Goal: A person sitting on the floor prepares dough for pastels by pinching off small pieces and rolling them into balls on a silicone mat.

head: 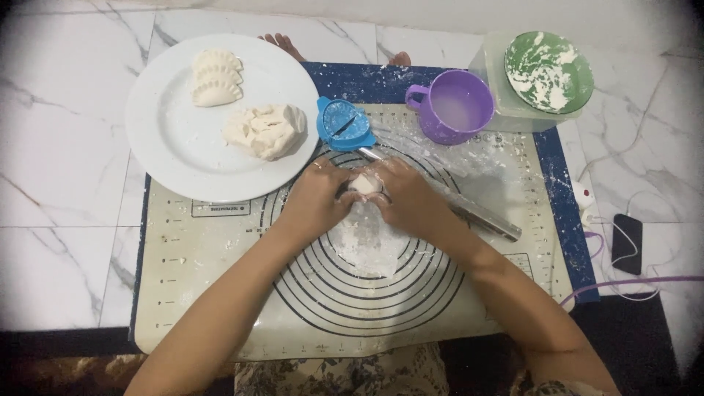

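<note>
From the head view, both hands meet over the middle of a baking mat (220,293) printed with black rings. The left hand (317,199) and the right hand (405,196) close around a small dough piece (365,183), fingers curled in on it from either side, so only its pale top shows between them. Under the hands the mat is dusted with a flour patch (367,246).

A rolling pin (484,216) lies just behind the right hand, slanting away to the right, partly hidden by the wrist. A blue dumpling press (345,125) sits shut just beyond the hands, beside the white plate (169,139). On the plate lie three folded dumplings (215,77) stacked at the far side and a dough lump (265,130) nearer the press. A purple cup (456,106) stands at the mat's far edge; next to it a green bowl (548,71) smeared with flour rests on a pale box. A phone (628,243) with cable lies on the marble floor, well apart on the right.
</note>
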